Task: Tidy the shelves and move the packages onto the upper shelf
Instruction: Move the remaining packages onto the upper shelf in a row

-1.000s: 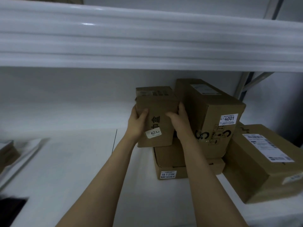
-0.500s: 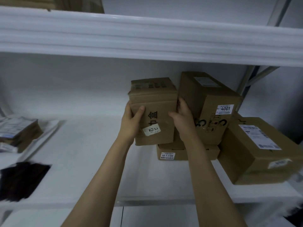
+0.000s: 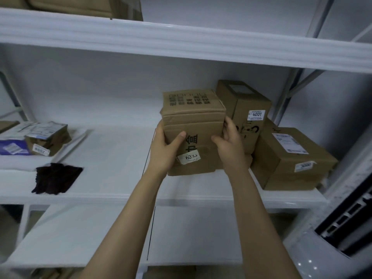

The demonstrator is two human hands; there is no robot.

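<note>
A person's two bare forearms reach forward into white metal shelving. Both hands clamp a small brown cardboard box between them: the left hand grips its left side with the thumb curled across the front face, and the right hand grips its right side, thumb also on the front. The box is upright and roughly cube-shaped. Its matte card is creased in bands near the top, with dark printed characters on the lid and front and a white oval sticker low on the front whose digits are blurred. It is held level with the middle shelf, well below the upper shelf, a thick, ridged, glossy white beam. Whether the box's base touches anything cannot be told. Just behind it to the right stands a tall, smooth box with a white label reading 4001. Beside that, at the shelf's right end, lies a broad flat box with a printed shipping label. At the far left of the middle shelf sits a soft, wrinkled brown parcel with white labels, next to a blue packet. A limp dark cloth lies near the front edge. More brown packages rest on the upper shelf at top left.
</note>
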